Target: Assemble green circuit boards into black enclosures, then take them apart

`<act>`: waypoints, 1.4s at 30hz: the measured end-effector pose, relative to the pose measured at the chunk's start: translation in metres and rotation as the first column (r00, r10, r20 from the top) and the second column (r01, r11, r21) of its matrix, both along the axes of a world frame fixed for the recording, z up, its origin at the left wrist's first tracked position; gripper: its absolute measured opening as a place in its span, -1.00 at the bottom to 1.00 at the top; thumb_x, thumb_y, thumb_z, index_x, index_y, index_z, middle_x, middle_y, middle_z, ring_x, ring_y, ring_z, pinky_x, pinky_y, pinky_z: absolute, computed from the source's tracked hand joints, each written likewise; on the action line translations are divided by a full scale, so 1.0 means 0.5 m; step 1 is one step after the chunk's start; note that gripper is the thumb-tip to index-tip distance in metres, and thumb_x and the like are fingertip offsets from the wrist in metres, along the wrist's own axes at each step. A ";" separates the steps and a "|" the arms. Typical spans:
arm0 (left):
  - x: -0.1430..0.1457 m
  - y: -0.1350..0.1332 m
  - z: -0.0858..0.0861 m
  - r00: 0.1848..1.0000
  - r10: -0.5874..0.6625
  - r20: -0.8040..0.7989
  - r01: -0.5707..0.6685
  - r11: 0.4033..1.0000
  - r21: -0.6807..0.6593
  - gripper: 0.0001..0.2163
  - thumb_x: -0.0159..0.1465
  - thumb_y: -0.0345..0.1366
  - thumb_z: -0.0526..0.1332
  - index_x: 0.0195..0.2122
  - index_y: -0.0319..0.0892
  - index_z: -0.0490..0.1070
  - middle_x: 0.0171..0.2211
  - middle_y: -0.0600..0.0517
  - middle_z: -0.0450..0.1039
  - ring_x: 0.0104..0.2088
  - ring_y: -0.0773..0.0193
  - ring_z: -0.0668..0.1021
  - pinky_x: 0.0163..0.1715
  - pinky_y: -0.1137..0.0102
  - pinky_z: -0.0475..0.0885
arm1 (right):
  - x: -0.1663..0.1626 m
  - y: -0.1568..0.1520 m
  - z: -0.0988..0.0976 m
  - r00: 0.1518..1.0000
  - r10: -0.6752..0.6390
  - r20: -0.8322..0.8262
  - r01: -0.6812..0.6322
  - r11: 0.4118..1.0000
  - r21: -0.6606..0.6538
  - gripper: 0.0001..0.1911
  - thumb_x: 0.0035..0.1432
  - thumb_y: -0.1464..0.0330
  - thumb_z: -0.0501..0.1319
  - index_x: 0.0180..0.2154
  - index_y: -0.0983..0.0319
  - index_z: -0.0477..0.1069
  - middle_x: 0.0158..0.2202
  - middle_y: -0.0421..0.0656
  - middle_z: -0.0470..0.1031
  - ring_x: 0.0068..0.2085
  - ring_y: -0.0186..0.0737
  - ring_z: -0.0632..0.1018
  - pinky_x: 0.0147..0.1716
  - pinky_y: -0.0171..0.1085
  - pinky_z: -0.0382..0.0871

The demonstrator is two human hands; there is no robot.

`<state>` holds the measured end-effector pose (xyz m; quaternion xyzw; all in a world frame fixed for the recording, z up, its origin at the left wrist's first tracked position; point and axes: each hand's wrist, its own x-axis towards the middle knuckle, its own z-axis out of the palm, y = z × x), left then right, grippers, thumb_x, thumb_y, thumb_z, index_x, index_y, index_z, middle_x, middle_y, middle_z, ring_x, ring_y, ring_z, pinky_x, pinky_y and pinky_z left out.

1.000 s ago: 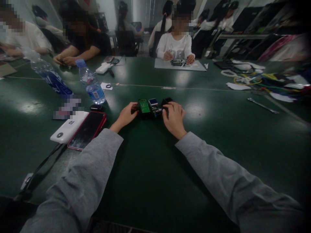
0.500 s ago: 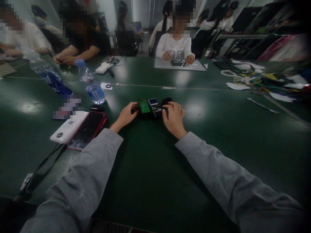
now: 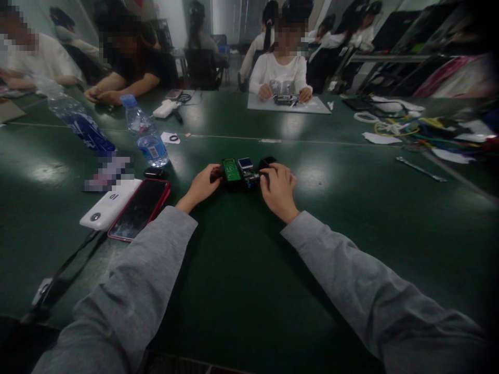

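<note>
Green table (image 3: 241,270) takes most of the room, and a person in grey sleeves stretches both arms over it. At the left stands a water bottle (image 3: 146,132) with a blue cap. Nearer lie a white power bank (image 3: 107,203) and a phone (image 3: 140,208) in a red case, touching side by side. Next is the left hand (image 3: 202,184), its fingers curled on the left end of a small opened device (image 3: 245,174). The device lies flat on the table, straight ahead of the person. Its green circuit board (image 3: 231,170) is showing. The right hand (image 3: 278,189) clamps the right end, fingers bent over a black part. The hands are close, only the device between them. Further right a wrench (image 3: 421,169) lies alone, and behind it is a heap of coloured cables (image 3: 397,127).
</note>
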<state>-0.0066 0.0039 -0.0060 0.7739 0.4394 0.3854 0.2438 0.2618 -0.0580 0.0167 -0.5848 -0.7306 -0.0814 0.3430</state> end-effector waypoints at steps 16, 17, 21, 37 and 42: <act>0.002 -0.002 0.000 1.000 0.002 -0.001 -0.002 1.000 0.010 -0.61 0.28 -0.36 0.26 0.14 -0.13 0.32 -0.01 -0.12 0.54 -0.01 0.12 0.59 0.05 0.10 0.48 | -0.002 -0.001 0.001 1.000 -0.004 0.014 0.004 1.000 0.012 -0.70 0.38 0.30 -0.03 -0.03 0.20 0.41 0.13 0.05 0.31 0.19 0.09 0.28 0.11 0.09 0.13; 0.001 -0.002 -0.001 1.000 -0.001 0.000 0.001 1.000 0.007 -0.61 0.28 -0.36 0.26 0.14 -0.13 0.32 -0.01 -0.12 0.53 -0.01 0.12 0.59 0.05 0.10 0.48 | -0.002 -0.001 0.001 1.000 -0.004 0.012 0.004 1.000 0.013 -0.70 0.38 0.30 -0.03 -0.04 0.20 0.41 0.13 0.05 0.31 0.18 0.10 0.28 0.11 0.09 0.13; 0.000 -0.001 -0.002 1.000 -0.002 -0.002 0.002 1.000 0.009 -0.60 0.28 -0.35 0.27 0.15 -0.12 0.31 0.01 -0.12 0.53 0.01 0.11 0.58 0.05 0.09 0.48 | -0.001 -0.001 0.002 1.000 0.004 0.009 -0.004 1.000 0.011 -0.70 0.38 0.29 -0.03 -0.04 0.20 0.42 0.13 0.05 0.31 0.19 0.10 0.29 0.11 0.10 0.14; 0.004 -0.009 0.007 1.000 0.006 -0.005 -0.006 1.000 0.006 -0.61 0.28 -0.38 0.26 0.14 -0.13 0.32 -0.01 -0.12 0.54 0.00 0.10 0.59 0.05 0.08 0.48 | -0.004 -0.003 0.006 0.999 0.027 0.020 -0.026 1.000 -0.012 -0.70 0.39 0.31 -0.04 -0.05 0.20 0.42 0.14 0.03 0.31 0.19 0.08 0.29 0.13 0.09 0.13; 0.004 -0.003 -0.001 1.000 0.004 0.003 -0.004 1.000 0.022 -0.61 0.27 -0.38 0.27 0.13 -0.11 0.32 -0.03 -0.10 0.55 0.00 0.11 0.59 0.04 0.10 0.49 | -0.003 -0.002 0.004 0.999 0.031 0.018 -0.030 0.999 -0.011 -0.69 0.38 0.30 -0.04 -0.06 0.19 0.43 0.14 0.03 0.31 0.19 0.08 0.29 0.13 0.09 0.12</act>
